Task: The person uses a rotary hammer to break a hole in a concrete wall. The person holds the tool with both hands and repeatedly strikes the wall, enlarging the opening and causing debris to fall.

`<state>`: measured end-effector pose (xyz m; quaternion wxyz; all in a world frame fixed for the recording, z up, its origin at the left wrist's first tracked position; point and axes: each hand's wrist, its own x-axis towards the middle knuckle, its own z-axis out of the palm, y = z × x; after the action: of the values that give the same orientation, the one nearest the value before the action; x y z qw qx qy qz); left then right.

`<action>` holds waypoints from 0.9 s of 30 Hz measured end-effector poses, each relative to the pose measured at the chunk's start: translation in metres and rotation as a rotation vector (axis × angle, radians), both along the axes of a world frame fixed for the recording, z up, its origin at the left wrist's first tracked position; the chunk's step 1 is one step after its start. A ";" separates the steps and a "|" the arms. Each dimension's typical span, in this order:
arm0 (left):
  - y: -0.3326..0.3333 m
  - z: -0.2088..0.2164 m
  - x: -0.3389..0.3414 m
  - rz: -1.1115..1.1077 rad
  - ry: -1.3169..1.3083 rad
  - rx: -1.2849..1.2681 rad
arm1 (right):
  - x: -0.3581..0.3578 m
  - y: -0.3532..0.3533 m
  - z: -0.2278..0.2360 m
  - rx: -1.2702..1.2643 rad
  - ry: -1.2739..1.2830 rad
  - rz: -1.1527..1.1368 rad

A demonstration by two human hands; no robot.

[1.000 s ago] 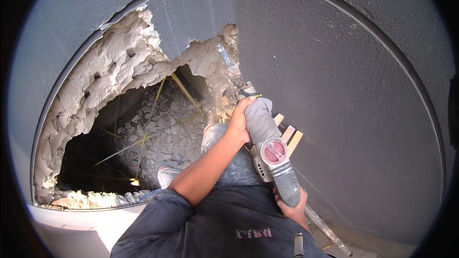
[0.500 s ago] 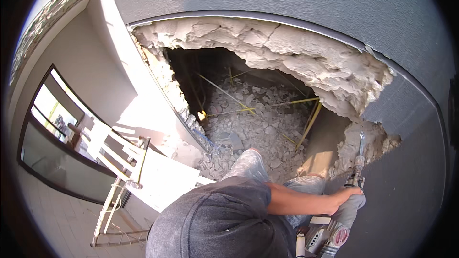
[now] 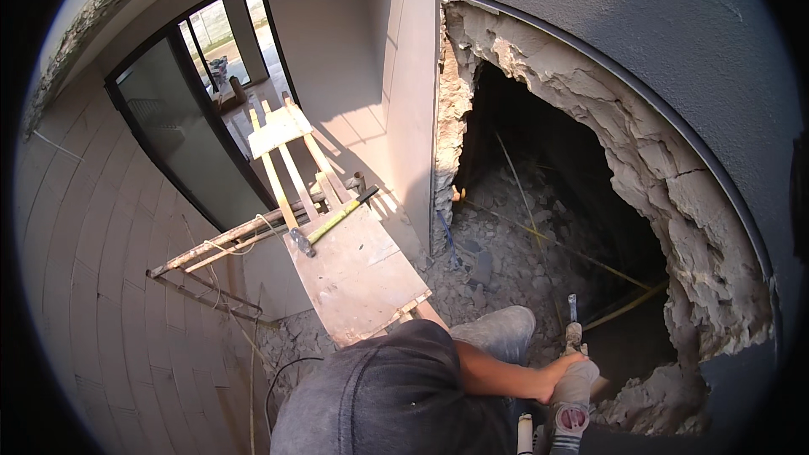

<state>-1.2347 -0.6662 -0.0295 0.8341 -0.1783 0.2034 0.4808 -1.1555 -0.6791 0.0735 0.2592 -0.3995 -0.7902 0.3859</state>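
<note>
At the lower edge of the broken wall opening [image 3: 590, 202], we see one hand [image 3: 563, 368], fingers wrapped around the power chisel [image 3: 573, 388]; the other is hidden. The platform [image 3: 354, 274] looks narrow; a jolt could unbalance us.

Hard daylight from the doorway [image 3: 215, 59], sharp shadows under the wooden platform [image 3: 354, 274]. Wall hole [image 3: 548, 227] interior dim. Strong fisheye bend, black vignette at rim; centre sharp.
</note>
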 end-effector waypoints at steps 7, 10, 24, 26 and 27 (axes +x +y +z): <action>0.004 -0.037 -0.103 -0.023 -0.047 0.005 | -0.125 0.018 -0.017 0.055 -0.125 0.168; 0.057 -0.078 -0.127 -0.052 -0.107 0.001 | -0.133 0.052 -0.038 0.055 -0.196 0.094; 0.482 -0.216 -0.103 -0.064 -0.062 -0.003 | 0.021 0.330 -0.131 -0.088 -0.351 -0.365; 0.494 -0.217 -0.097 -0.070 -0.052 -0.016 | 0.025 0.343 -0.129 -0.087 -0.349 -0.371; 0.497 -0.217 -0.096 -0.064 -0.046 -0.022 | 0.028 0.346 -0.129 -0.111 -0.344 -0.376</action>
<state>-1.3302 -0.1697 -0.2461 0.8515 -0.1917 0.1951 0.4474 -1.1277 -0.3329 -0.0553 0.1658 -0.6128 -0.7119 0.3002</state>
